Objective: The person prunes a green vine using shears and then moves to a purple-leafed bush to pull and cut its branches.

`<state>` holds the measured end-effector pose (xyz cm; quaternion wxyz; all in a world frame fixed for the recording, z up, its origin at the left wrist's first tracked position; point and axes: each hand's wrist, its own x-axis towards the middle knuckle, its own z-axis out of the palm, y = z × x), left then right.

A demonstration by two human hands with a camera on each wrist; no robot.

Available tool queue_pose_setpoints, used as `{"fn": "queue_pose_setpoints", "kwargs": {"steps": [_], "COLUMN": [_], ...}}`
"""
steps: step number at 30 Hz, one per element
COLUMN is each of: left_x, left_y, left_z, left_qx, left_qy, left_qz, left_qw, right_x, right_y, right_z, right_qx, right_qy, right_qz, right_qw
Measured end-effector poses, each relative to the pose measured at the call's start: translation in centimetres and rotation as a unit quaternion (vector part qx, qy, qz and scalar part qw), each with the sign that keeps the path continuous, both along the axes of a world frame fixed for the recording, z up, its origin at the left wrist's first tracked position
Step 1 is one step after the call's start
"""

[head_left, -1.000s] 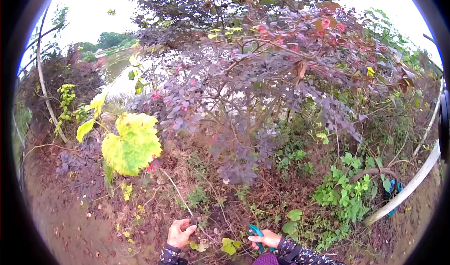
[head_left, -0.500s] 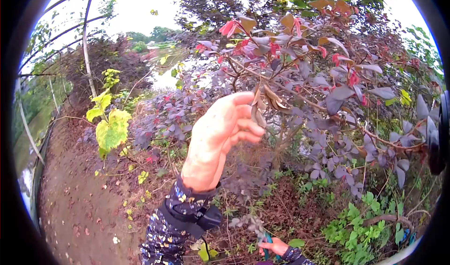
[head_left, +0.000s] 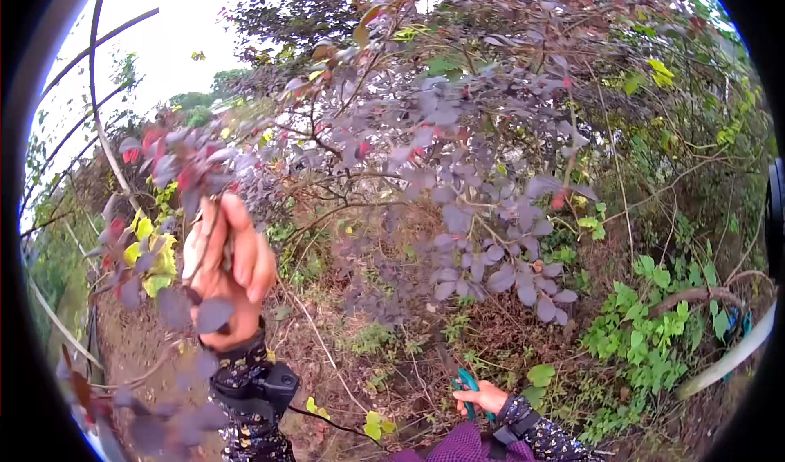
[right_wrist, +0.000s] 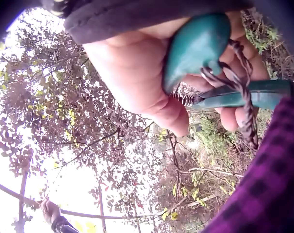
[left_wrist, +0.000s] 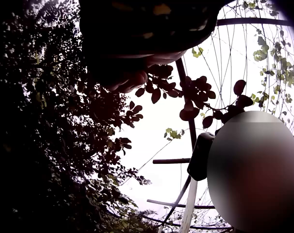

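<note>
One purple-leaved branch [head_left: 173,308] with pinkish-red flowers [head_left: 152,141] is at the left, pinched by the curled fingers [head_left: 245,233] of the raised left hand [head_left: 235,286]. Low near the middle, the right hand [head_left: 486,398] is curled round teal-handled pruning shears [head_left: 468,383], handles [right_wrist: 200,43] apart with a coil spring [right_wrist: 185,100] between; a purple-leaved shrub [head_left: 456,217] stands beyond.

Head cam's in bright, flat daylight, with the white sky [head_left: 180,20] blown out. Fisheye bends stuff near the rim and there's a black vignette around it. The left hand [head_left: 241,290] and its purple-leaved branch [head_left: 214,315] come out soft and blurry. Left wrist view is super backlit, so the sleeve [left_wrist: 147,29] and shrub foliage [left_wrist: 30,121] go nearly black, and a smooth blurred oval [left_wrist: 256,170] sits lower right. Right wrist view looks hazy and overexposed, though the pruners [right_wrist: 198,48] look fairly crisp.
</note>
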<state>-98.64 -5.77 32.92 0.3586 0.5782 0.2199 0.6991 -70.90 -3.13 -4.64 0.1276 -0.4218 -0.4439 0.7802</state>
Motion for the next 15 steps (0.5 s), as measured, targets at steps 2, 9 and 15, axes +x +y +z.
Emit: {"fn": "queue_pose_setpoints", "kwargs": {"steps": [2, 9, 15], "left_x": [-0.2, 3.7, 5.6], "left_y": [-1.9, -3.3, 5.5], "left_z": [-1.8, -8.8, -7.2], "left_qx": [-0.006, -0.121, 0.165], "left_qy": [0.069, 0.186, 0.333], "left_qz": [0.090, 0.263, 0.267], "left_qw": [0.993, 0.939, 0.889], "right_x": [0.1, 0.0, 2.6], "right_y": [-0.6, -1.5, -1.8], "right_z": [-0.5, 1.3, -0.2], "right_qx": [0.003, 0.032, 0.014], "right_qy": [0.004, -0.011, 0.024], "right_qz": [-0.007, -0.037, -0.031], "right_qw": [1.000, 0.999, 0.999]}}
